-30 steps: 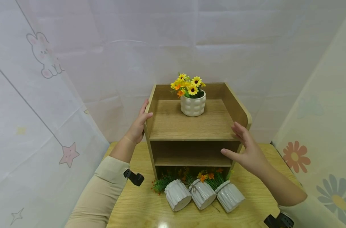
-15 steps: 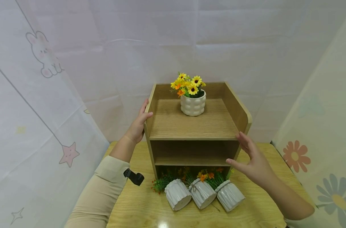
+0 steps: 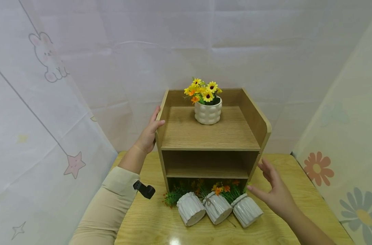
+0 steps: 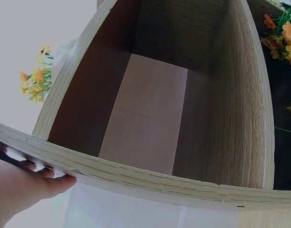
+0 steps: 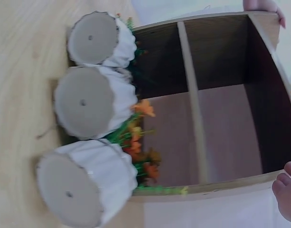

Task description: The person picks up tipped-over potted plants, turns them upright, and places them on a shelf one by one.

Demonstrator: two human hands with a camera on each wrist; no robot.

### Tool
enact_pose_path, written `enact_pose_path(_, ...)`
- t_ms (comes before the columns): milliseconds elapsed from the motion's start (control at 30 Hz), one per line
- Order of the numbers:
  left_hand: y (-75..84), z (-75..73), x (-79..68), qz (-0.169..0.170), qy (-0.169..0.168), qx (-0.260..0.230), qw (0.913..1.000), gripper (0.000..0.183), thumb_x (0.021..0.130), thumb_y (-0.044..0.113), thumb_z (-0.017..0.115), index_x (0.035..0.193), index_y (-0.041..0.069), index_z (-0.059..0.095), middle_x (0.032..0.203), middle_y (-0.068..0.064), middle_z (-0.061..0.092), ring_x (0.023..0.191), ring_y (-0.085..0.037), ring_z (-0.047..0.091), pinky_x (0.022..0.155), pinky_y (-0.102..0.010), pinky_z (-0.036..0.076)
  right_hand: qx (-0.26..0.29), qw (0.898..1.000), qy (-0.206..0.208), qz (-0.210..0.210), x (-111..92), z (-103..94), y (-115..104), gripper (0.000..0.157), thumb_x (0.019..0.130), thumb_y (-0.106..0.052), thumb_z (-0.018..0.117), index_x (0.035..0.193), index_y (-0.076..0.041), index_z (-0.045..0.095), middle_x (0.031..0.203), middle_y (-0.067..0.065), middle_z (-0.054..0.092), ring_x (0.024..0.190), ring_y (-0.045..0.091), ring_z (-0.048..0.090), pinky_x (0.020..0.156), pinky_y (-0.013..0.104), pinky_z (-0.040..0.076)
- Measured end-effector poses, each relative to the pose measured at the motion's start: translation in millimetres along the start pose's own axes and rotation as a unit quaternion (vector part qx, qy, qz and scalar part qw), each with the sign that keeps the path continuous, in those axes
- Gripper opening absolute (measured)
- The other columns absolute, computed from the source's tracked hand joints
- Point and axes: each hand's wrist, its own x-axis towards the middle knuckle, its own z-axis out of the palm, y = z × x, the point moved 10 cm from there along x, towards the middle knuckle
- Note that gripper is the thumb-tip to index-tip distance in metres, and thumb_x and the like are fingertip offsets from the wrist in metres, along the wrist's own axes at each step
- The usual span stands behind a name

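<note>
A small wooden shelf unit [image 3: 210, 137] stands on the table against the back sheet. My left hand [image 3: 147, 136] grips its left side panel, thumb over the edge and fingers along the outer face. In the left wrist view, that thumb lies along the panel's edge. My right hand [image 3: 276, 192] is in the air by the shelf's lower right side, fingers spread and holding nothing. Closest to it is the rightmost of three white flowerpots [image 3: 247, 210], which lie tipped in front of the shelf, their flowers toward the bottom compartment.
On the shelf's top board stands an upright cream bubbled flowerpot [image 3: 208, 113] with yellow and orange flowers. The wooden tabletop [image 3: 155, 228] extends in front and to both sides. Printed sheets hang at the back, left and right.
My right hand has moved down and slightly right, from the shelf's upper right front edge to beside the lower compartments. The left hand keeps its grip; the shelf and pots stay put.
</note>
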Motion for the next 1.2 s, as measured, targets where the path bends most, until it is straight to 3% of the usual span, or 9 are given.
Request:
enact_pose_path(33, -0.5, 0.0, 0.0, -0.001, 0.000, 0.000, 1.0000, 0.075, 0.097, 0.029, 0.039, 0.157, 0.036, -0.005, 0.165, 0.005, -0.009, 0.150, -0.029, 0.005, 0.119, -0.059, 0.012, 0.002, 1.000, -0.003, 0.008, -1.3, 2.2, 4.6, 0.099, 0.085, -0.021, 0.076, 0.158, -0.011, 0.010, 0.153, 0.026, 0.033, 0.137, 0.050, 0.032, 0.097, 0.002, 0.029)
enact_pose_path(133, -1.4, -0.4, 0.0, -0.003, 0.002, 0.001, 1.0000, 0.075, 0.096, 0.029, 0.039, 0.157, 0.038, -0.004, 0.165, 0.006, -0.008, 0.151, -0.028, 0.004, 0.119, -0.058, 0.012, 0.011, 0.999, -0.015, 0.032, -4.7, 9.4, 18.6, 0.100, 0.086, -0.022, 0.075, 0.158, -0.009, 0.008, 0.154, 0.027, 0.031, 0.138, 0.052, 0.030, 0.112, 0.034, 0.037)
enact_pose_path(200, -1.2, -0.5, 0.1, -0.001, 0.002, 0.003, 1.0000, 0.075, 0.096, 0.029, 0.039, 0.157, 0.038, -0.004, 0.165, 0.006, -0.009, 0.151, -0.027, 0.001, 0.119, -0.058, 0.010, 0.010, 0.999, -0.020, 0.046, -6.6, 13.6, 27.3, 0.100, 0.086, -0.024, 0.075, 0.158, -0.009, 0.006, 0.154, 0.027, 0.029, 0.138, 0.053, 0.029, 0.107, 0.057, 0.035)
enact_pose_path(233, -1.0, -0.6, 0.2, 0.000, 0.002, 0.004, 1.0000, 0.075, 0.096, 0.029, 0.039, 0.157, 0.037, -0.004, 0.165, 0.006, -0.010, 0.151, -0.027, 0.000, 0.119, -0.058, 0.009, 0.011, 0.998, -0.022, 0.052, -7.7, 15.5, 31.4, 0.100, 0.087, -0.024, 0.074, 0.158, -0.009, 0.006, 0.155, 0.027, 0.029, 0.138, 0.053, 0.028, 0.105, 0.060, 0.033)
enact_pose_path(367, -0.9, -0.3, 0.8, 0.001, 0.002, 0.006, 1.0000, 0.075, 0.097, 0.029, 0.038, 0.157, 0.036, -0.005, 0.165, 0.006, -0.009, 0.151, -0.027, 0.001, 0.119, -0.058, 0.010, 0.009, 0.997, -0.023, 0.068, -11.0, 21.3, 46.1, 0.100, 0.087, -0.027, 0.074, 0.158, -0.010, 0.006, 0.155, 0.027, 0.028, 0.139, 0.051, 0.028, 0.110, 0.036, 0.036)
enact_pose_path(433, -1.0, -0.1, 0.9, 0.000, 0.001, 0.005, 1.0000, 0.075, 0.097, 0.029, 0.038, 0.158, 0.035, -0.005, 0.165, 0.005, -0.009, 0.151, -0.028, 0.003, 0.119, -0.058, 0.011, 0.016, 0.997, -0.024, 0.074, -12.6, 24.1, 51.4, 0.099, 0.087, -0.026, 0.074, 0.158, -0.008, 0.006, 0.155, 0.029, 0.028, 0.139, 0.052, 0.027, 0.111, 0.038, 0.034)
enact_pose_path(500, -1.6, 0.0, 0.9, -0.002, 0.002, 0.005, 1.0000, 0.075, 0.097, 0.029, 0.038, 0.158, 0.035, -0.005, 0.165, 0.005, -0.009, 0.151, -0.027, 0.002, 0.119, -0.058, 0.011, 0.017, 0.996, -0.024, 0.079, -13.8, 27.1, 56.9, 0.099, 0.087, -0.026, 0.074, 0.157, -0.004, 0.007, 0.154, 0.031, 0.027, 0.139, 0.053, 0.026, 0.109, 0.056, 0.031)
enact_pose_path(567, -1.9, 0.1, 0.7, -0.004, 0.003, 0.004, 1.0000, 0.075, 0.097, 0.029, 0.039, 0.158, 0.036, -0.005, 0.165, 0.005, -0.009, 0.151, -0.027, 0.002, 0.119, -0.058, 0.011, 0.019, 0.996, -0.026, 0.083, -15.0, 30.4, 63.2, 0.099, 0.087, -0.026, 0.074, 0.156, 0.000, 0.009, 0.153, 0.033, 0.026, 0.138, 0.054, 0.026, 0.105, 0.065, 0.028)
enact_pose_path(1200, -0.6, 0.1, 0.1, -0.005, 0.003, 0.013, 0.9999, 0.075, 0.096, 0.031, 0.038, 0.157, 0.037, -0.005, 0.165, 0.005, -0.010, 0.151, -0.029, 0.001, 0.118, -0.060, 0.010, 0.006, 0.986, -0.071, 0.152, -28.3, 63.2, 129.2, 0.102, 0.087, -0.033, 0.073, 0.153, 0.010, 0.007, 0.154, 0.038, 0.017, 0.137, 0.057, 0.020, 0.107, 0.070, 0.024)
